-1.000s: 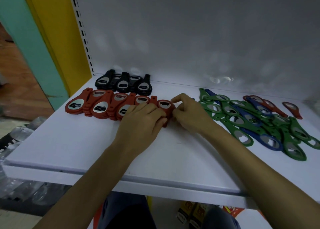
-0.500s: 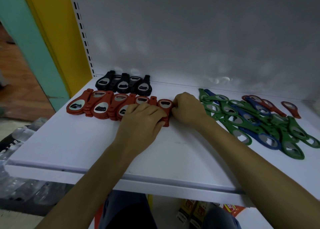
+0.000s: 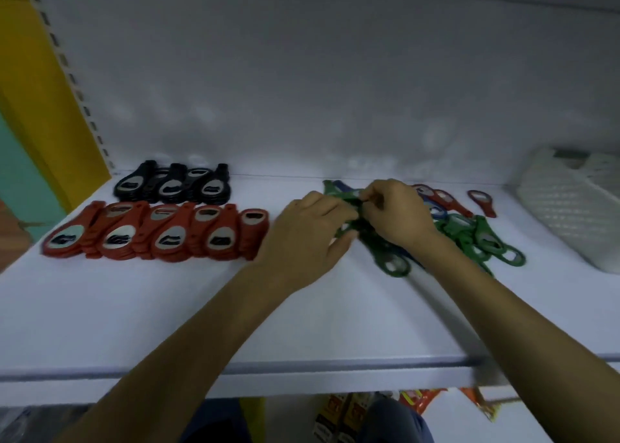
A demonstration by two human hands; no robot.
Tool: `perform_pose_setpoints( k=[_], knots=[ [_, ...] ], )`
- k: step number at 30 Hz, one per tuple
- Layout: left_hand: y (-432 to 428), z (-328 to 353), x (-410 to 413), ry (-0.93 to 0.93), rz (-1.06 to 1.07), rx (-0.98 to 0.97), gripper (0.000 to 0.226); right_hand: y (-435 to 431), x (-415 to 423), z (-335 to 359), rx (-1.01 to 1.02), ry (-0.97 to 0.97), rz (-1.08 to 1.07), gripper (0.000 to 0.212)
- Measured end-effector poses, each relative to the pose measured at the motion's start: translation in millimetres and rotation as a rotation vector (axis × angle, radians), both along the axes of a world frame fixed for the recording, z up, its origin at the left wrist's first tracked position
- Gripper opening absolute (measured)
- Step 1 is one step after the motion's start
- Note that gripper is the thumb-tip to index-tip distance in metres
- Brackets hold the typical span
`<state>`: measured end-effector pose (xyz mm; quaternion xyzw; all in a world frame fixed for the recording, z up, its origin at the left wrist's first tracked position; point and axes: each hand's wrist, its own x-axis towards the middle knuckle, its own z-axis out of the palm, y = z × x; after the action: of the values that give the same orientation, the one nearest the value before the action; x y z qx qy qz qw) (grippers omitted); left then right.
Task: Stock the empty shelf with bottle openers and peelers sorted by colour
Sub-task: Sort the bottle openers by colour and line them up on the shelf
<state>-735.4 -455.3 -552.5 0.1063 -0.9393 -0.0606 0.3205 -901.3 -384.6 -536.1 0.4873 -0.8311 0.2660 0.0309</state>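
Both hands meet over the mixed heap at centre right of the frame, on the white shelf. The right hand has its fingertips curled in and pinches the green openers at their upper end. The left hand comes in from the other side with fingers bent over the same green plastic and its thumb below. Motion blur smears that contact, so I cannot tell whether it truly clamps or only steadies. Working the bundle from two sides makes sense: the pieces lie tangled, and one hand alone would likely drag neighbours along.

At left of the frame the sorted work stands: a row of red openers overlapped like tiles. Just behind it, toward the upper left against the back wall, is a shorter row of black openers. Overlapping packs many into little shelf depth (and keeps each colour readable at a glance).

The heap holds blue openers under the green ones, and a few slim red openers lie loose behind it. A white basket sits at the far right. By my reading, green is the colour in hand, with blue and the stray reds left to sort.
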Motion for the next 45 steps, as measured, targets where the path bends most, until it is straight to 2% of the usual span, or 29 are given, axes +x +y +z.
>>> perform_pose_setpoints(
  k=[4,8,11,16,21,24,27,30,32,33,35,38,40,42,44,45],
  knots=[
    [31,-6,-82,0.009,-0.158,0.203,0.032,51,-39,-2,0.013,0.016,-0.124,0.012],
    [48,-13,-129,0.04,-0.184,0.212,0.031,90,-79,-12,0.037,0.012,-0.335,0.019],
    [43,-25,-137,0.077,-0.159,0.232,0.028,100,-109,-15,0.038,-0.03,-0.48,0.024],
    [36,-30,-140,0.182,-0.214,0.375,0.021,79,-143,-15,0.096,-0.077,-0.525,0.035],
    [32,-32,-145,0.226,-0.215,0.501,0.016,61,-176,-15,0.291,-0.015,-0.724,0.028],
    [33,-31,-146,0.227,-0.22,0.567,0.023,58,-187,-19,0.285,0.012,-0.752,0.017],
    [32,-30,-147,0.255,-0.206,0.676,0.024,54,-188,-18,0.217,-0.024,-0.714,0.023],
    [29,-30,-147,0.334,-0.144,0.804,0.025,53,-172,-10,-0.011,-0.028,-0.688,0.026],
    [28,-29,-147,0.403,-0.075,0.883,0.041,47,-153,-4,-0.203,-0.098,-0.571,0.019],
    [29,-29,-146,0.443,-0.041,0.905,0.054,41,-142,1,-0.292,-0.201,-0.463,0.016],
    [28,-27,-145,0.485,0.059,0.77,0.079,31,-120,10,-0.374,-0.473,-0.237,0.017],
    [30,-27,-146,0.405,0.173,0.432,0.094,26,-96,26,-0.156,-0.733,0.069,0.016],
    [30,-27,-147,0.365,0.106,0.45,0.085,26,-89,34,0.004,-0.85,0.311,0.013],
    [29,-28,-146,0.375,0.03,0.63,0.066,25,-90,38,0.02,-0.894,0.418,0.009],
    [28,-29,-144,0.404,0.011,0.797,0.046,23,-98,36,-0.094,-0.936,0.345,0.01],
    [29,-28,-143,0.428,0.0,0.862,0.04,22,-102,31,-0.174,-0.884,0.234,0.013]
  ],
)
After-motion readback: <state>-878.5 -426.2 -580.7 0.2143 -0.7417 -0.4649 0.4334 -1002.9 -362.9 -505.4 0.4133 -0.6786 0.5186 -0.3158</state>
